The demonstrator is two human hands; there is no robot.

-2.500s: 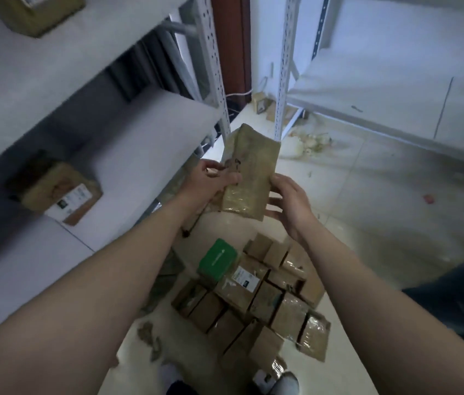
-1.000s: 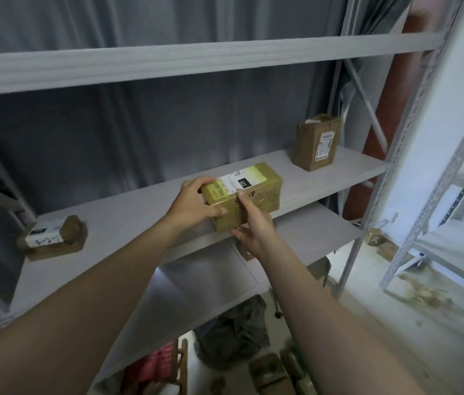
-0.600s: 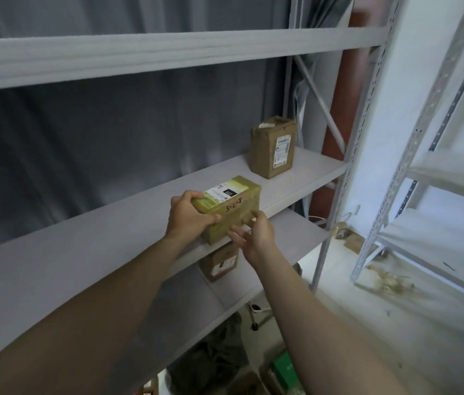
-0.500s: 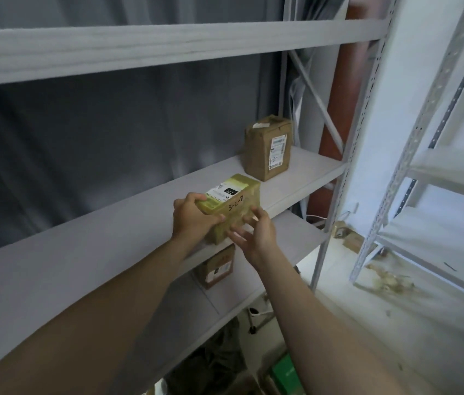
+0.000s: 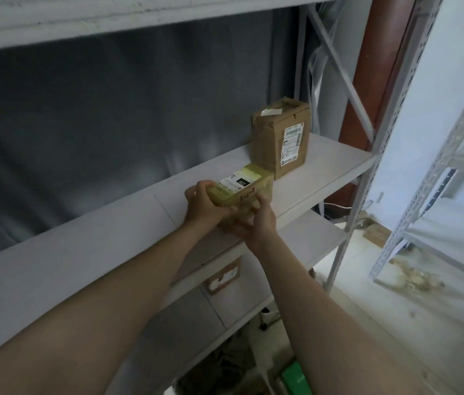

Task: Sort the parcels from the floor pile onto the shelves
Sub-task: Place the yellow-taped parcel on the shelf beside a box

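While our left hand point(image 5: 202, 206) curls round the left end of the small yellow-brown parcel point(image 5: 242, 189), our right hand point(image 5: 256, 223) grips its near face from below, so both hands clamp it between them. We hold it label-up at the front of the middle shelf point(image 5: 82, 252); whether it touches the board we cannot tell. At one o'clock from it, just beside it, a taller brown box point(image 5: 280, 138) stands upright. At six o'clock, a labelled box point(image 5: 223, 276) sits on the lower shelf point(image 5: 296, 238). A grey curtain point(image 5: 111, 109) hangs behind, and a second rack point(image 5: 436, 155) stands at three o'clock.
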